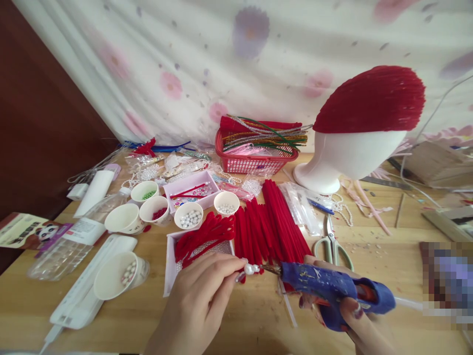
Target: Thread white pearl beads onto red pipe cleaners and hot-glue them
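Note:
My left hand [205, 291] pinches a small cluster of white pearl beads [251, 269] between thumb and fingertips. Wrapped around a blue hot glue gun [321, 283], my right hand [358, 315] holds it level, its nozzle pointing left. The nozzle tip meets or nearly meets the beads; I cannot tell if they touch. A clear glue stick [408, 303] sticks out of the gun's rear. Behind my hands lie red pipe cleaners [281, 222] in straight bundles. Looped red pipe cleaners [207, 234] rest in a white box [170, 261] beside my left hand.
Paper cups [123, 219] with beads and a power strip [92, 281] stand at left. Scissors [331, 241] lie behind the glue gun. A red basket [254, 162] of pipe cleaners and a white mannequin head [354, 153] with a red cap [373, 101] stand at the back.

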The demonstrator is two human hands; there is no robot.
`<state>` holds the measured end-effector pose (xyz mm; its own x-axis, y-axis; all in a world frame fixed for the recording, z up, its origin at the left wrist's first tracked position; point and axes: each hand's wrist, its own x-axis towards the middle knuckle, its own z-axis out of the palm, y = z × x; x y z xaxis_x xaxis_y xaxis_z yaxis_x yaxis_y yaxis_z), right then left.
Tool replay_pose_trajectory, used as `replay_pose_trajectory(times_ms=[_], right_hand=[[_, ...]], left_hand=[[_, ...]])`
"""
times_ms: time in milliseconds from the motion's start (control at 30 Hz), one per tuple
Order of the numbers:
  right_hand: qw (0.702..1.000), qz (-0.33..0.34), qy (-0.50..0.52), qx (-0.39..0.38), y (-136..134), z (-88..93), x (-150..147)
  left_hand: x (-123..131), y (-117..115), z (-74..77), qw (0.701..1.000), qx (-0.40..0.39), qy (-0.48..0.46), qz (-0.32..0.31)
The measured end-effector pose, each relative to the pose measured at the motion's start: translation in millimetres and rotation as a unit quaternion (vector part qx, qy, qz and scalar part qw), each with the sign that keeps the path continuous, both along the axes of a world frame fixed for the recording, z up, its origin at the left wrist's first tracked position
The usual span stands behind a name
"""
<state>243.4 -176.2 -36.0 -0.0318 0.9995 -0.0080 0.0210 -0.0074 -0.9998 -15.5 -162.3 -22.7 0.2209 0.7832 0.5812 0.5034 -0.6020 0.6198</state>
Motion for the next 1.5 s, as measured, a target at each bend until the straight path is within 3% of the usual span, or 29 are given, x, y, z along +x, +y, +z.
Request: replay_pose_trajectory(times_ms=[167, 267, 467, 600, 833, 1100, 1267, 1433, 1500], right_hand=[[0.988, 0.116, -0.071, 0.073, 10, -0.9, 10], [0.985, 0.123, -0.083, 0.092, 11, 1.4, 9], [0.997, 0.051, -0.049, 0.029, 5, 9.0, -3], [0.998, 0.039, -0.053, 0.007, 4, 12.0, -4], [0.997, 0.05, -0.016, 0.057, 4, 3.9, 0], [0.998, -0.001, -0.023, -0.051, 1, 17.2, -8], [0.998, 0.014, -0.035, -0.052, -1, 16.3, -7], [0.995, -0.031, -0.012, -0.092, -5, 11.7, -5], [0.996, -0.01, -0.023, -0.086, -5, 12.1, -5]], left_hand=[[1, 1, -0.4, 1.0, 0.0, 0.008, 0.009], [2, 1, -0.2, 1.0, 0.002, 0.004, 0.01], [1, 0, 0.8, 1.0, 0.001, 0.005, 0.005], [0, 1, -0.9, 1.0, -0.005, 0.011, 0.003], [1, 1, -1.8, 1.0, -0.005, 0.012, 0.011], [-2, -2, -2.2, 0.999, -0.035, -0.008, 0.02], [-2, -3, -2.2, 0.999, -0.039, -0.007, 0.024], [1, -3, 0.0, 0.999, -0.025, -0.012, 0.031], [0, -3, 0.0, 0.999, -0.031, -0.007, 0.026]])
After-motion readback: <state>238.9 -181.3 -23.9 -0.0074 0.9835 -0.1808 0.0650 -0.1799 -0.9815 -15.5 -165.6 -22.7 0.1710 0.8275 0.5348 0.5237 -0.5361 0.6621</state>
